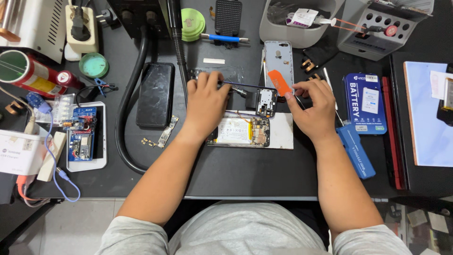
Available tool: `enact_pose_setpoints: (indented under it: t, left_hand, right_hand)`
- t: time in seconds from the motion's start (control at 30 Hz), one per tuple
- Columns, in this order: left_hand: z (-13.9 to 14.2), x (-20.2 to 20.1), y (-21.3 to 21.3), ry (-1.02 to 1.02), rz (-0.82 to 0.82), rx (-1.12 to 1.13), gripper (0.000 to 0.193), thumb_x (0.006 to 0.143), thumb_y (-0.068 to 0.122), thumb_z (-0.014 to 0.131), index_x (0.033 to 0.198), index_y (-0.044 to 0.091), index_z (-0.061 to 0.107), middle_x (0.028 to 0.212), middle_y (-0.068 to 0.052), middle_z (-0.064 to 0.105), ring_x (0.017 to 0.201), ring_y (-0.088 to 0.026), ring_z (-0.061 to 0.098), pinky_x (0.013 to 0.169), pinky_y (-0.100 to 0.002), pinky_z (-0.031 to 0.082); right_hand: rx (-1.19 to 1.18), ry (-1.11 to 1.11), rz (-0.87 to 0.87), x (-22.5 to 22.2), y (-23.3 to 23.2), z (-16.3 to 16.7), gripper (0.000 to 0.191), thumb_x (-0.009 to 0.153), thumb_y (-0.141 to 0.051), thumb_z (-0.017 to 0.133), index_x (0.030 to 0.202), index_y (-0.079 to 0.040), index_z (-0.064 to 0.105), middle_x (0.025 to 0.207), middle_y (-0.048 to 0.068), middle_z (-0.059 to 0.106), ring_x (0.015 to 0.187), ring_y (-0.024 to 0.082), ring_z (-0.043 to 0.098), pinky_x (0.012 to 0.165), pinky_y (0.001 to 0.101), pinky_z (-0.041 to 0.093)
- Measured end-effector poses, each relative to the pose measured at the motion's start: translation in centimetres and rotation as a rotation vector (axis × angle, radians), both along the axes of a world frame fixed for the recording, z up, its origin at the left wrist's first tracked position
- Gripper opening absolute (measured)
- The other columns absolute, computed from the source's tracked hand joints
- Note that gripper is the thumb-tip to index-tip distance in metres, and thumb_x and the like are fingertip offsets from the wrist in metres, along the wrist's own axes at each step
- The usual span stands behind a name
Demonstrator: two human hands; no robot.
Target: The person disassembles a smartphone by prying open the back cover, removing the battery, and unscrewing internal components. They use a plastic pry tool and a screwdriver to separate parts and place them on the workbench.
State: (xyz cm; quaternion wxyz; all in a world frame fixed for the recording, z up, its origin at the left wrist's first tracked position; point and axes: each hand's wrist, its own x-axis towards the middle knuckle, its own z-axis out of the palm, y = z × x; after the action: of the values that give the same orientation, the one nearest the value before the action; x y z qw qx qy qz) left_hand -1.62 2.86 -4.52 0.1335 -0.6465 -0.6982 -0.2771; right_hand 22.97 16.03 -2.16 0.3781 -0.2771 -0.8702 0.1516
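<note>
- An opened phone (239,131), its battery and boards bare, lies on a white pad (281,132) on the black bench (226,174).
- The left hand (205,105) presses fingers-down on a thin black frame (250,90) just beyond.
- The right hand (311,109) pinches an orange pry card (279,82).
- A grey back cover (278,56) lies farther off.

A single head-worn camera is looking almost straight down from close above at a dark workbench (226,174), taking in the wearer's forearms and lap at the bottom edge.
</note>
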Motion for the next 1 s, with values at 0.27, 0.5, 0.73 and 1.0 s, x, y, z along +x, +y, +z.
enact_pose_setpoints:
  t: [0.27,0.5,0.73,1.0]
  left_hand:
    - [-0.1,0.4,0.3,0.067,0.026,0.002,0.021,0.083,0.013,0.071,0.104,0.012,0.074,0.122,-0.005,0.057,0.112,-0.026,0.051,0.090,-0.043,0.036]
    - [0.0,0.2,0.4,0.075,0.001,0.026,0.009,0.088,0.018,0.071,0.092,0.011,0.069,0.122,-0.004,0.059,0.110,-0.026,0.052,0.089,-0.043,0.037]
    - [1.5,-1.8,-1.2,0.008,-0.092,0.034,0.011,0.091,0.022,0.076,0.097,0.016,0.069,0.093,0.004,0.063,0.093,-0.020,0.055,0.085,-0.040,0.036]
    - [3.6,-3.3,-2.4,-0.025,-0.126,0.077,0.012,0.092,0.022,0.078,0.095,0.017,0.069,0.094,0.008,0.066,0.092,-0.017,0.056,0.084,-0.037,0.034]
  right_hand:
    - [-0.006,0.005,0.015,-0.2,-0.2,0.2,0.017,0.089,-0.006,0.080,0.102,-0.003,0.070,0.090,0.007,0.066,0.086,0.023,0.061,0.078,0.0339,0.051]
    - [-0.004,0.013,0.021,-0.3,-0.2,0.3,0.015,0.089,-0.005,0.080,0.100,-0.003,0.070,0.090,0.007,0.066,0.086,0.023,0.062,0.077,0.0341,0.051]
    - [-0.015,0.024,0.046,-0.2,-0.2,0.2,0.017,0.089,-0.005,0.080,0.102,-0.002,0.069,0.091,0.007,0.067,0.087,0.023,0.062,0.078,0.0336,0.052]
    - [-0.048,0.015,0.045,-0.2,-0.2,-0.1,0.018,0.090,-0.006,0.080,0.104,-0.001,0.069,0.090,0.008,0.066,0.086,0.022,0.062,0.076,0.0326,0.052]
